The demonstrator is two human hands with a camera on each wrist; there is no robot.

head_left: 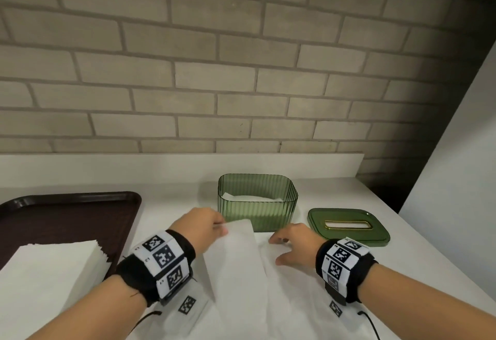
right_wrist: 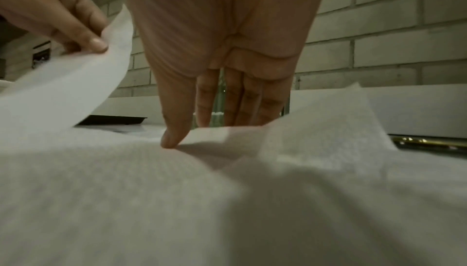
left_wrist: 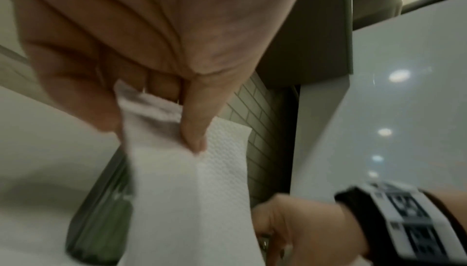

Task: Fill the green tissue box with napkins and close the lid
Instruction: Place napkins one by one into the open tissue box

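The green ribbed tissue box (head_left: 257, 202) stands open on the white counter with some white napkins inside. Its green lid (head_left: 349, 228) with a gold-rimmed slot lies flat to the right. A white napkin (head_left: 236, 256) is spread in front of the box. My left hand (head_left: 212, 225) pinches its far left edge (left_wrist: 192, 146) between thumb and fingers and lifts it. My right hand (head_left: 284, 248) rests on the napkin's right half with straight fingers (right_wrist: 174, 136) pressing it onto the counter.
A dark brown tray (head_left: 67, 221) sits at the left, with a stack of white napkins (head_left: 51, 267) on its near part. A brick wall (head_left: 241, 71) rises behind the counter. The counter's right edge runs past the lid.
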